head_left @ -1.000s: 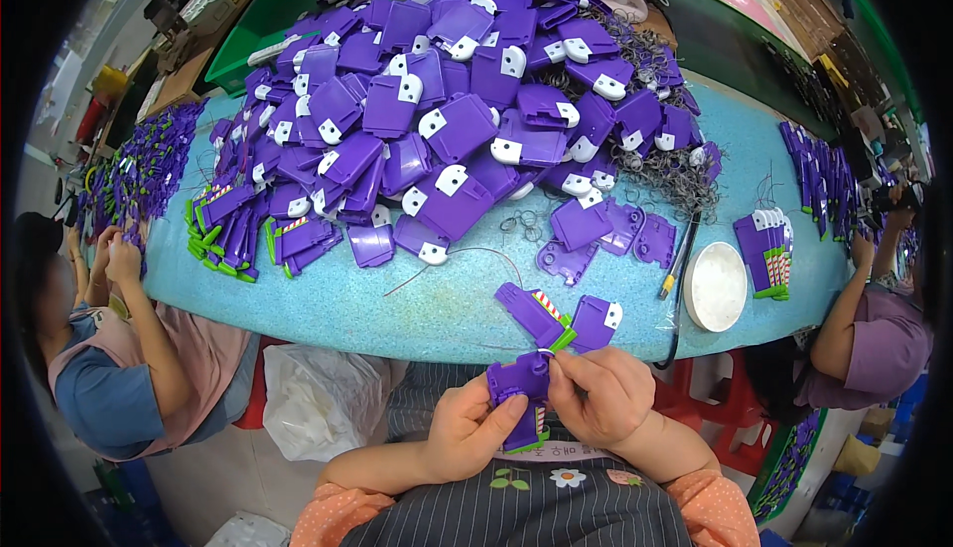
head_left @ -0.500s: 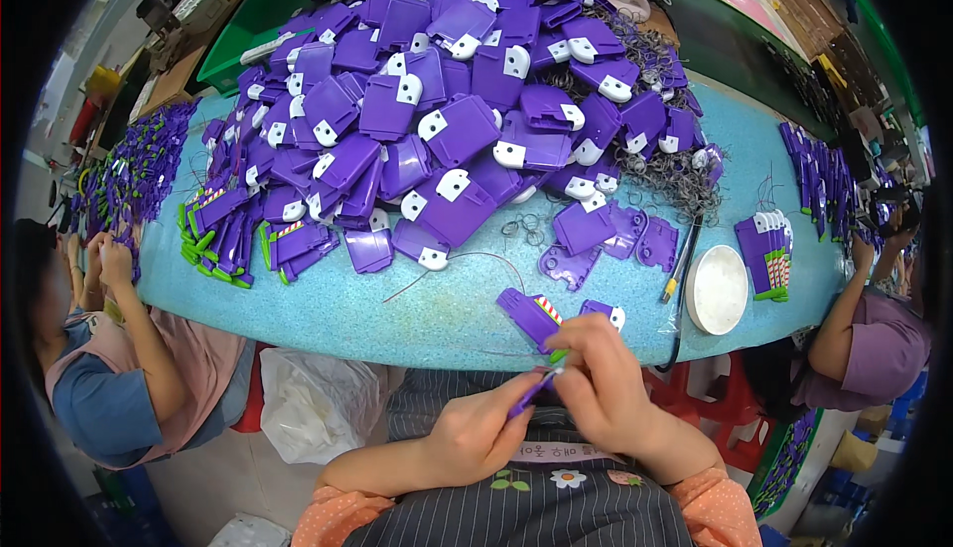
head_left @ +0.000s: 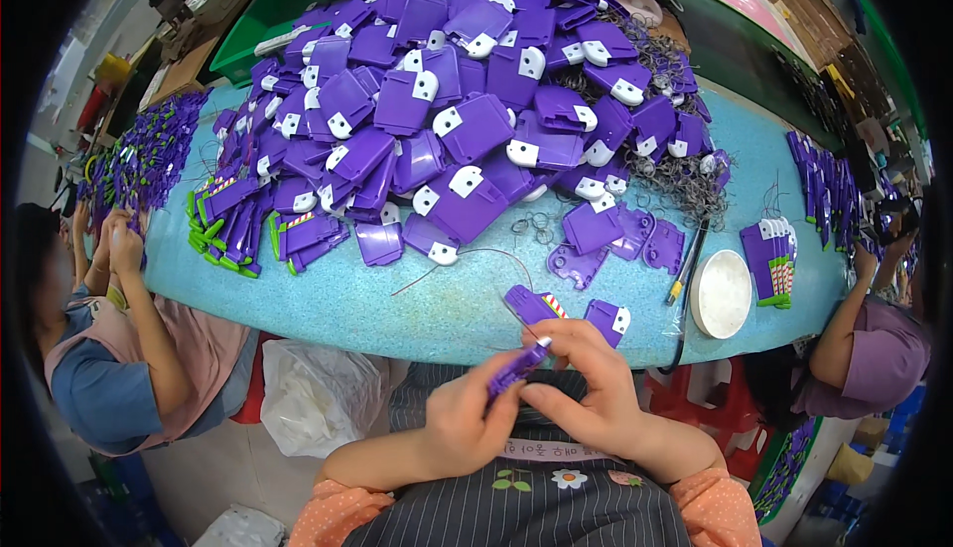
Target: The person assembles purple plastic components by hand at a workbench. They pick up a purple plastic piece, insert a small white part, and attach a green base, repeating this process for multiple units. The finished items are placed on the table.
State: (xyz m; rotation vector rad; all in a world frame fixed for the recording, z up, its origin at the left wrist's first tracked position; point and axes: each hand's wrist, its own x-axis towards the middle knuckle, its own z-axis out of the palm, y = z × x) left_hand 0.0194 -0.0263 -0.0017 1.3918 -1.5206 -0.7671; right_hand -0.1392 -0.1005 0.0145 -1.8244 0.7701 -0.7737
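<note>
In front of my apron, my left hand (head_left: 462, 413) is closed on a narrow purple plastic part (head_left: 513, 370), which is tilted and has a pale tip at its upper end. My right hand (head_left: 604, 388) is beside that tip, its fingers curled. A thin dark wire shows by its fingertips; whether they pinch it or the part's tip is hidden. Just beyond my hands, on the table edge, are a purple piece with a red-and-white striped strip (head_left: 536, 303) and a flat purple piece with a white corner (head_left: 606, 322).
A large heap of purple-and-white plastic pieces (head_left: 447, 130) covers the blue table (head_left: 417, 319). Tangled dark wires (head_left: 685, 175) flank it. Right of my hands are a round white dish (head_left: 722, 294), a cable (head_left: 690, 259) and stacked striped pieces (head_left: 770, 259). People work at both sides.
The purple part in my left hand has turned more upright, with its pale tip up. My right thumb has moved down, away from the tip. The view has shifted slightly.
</note>
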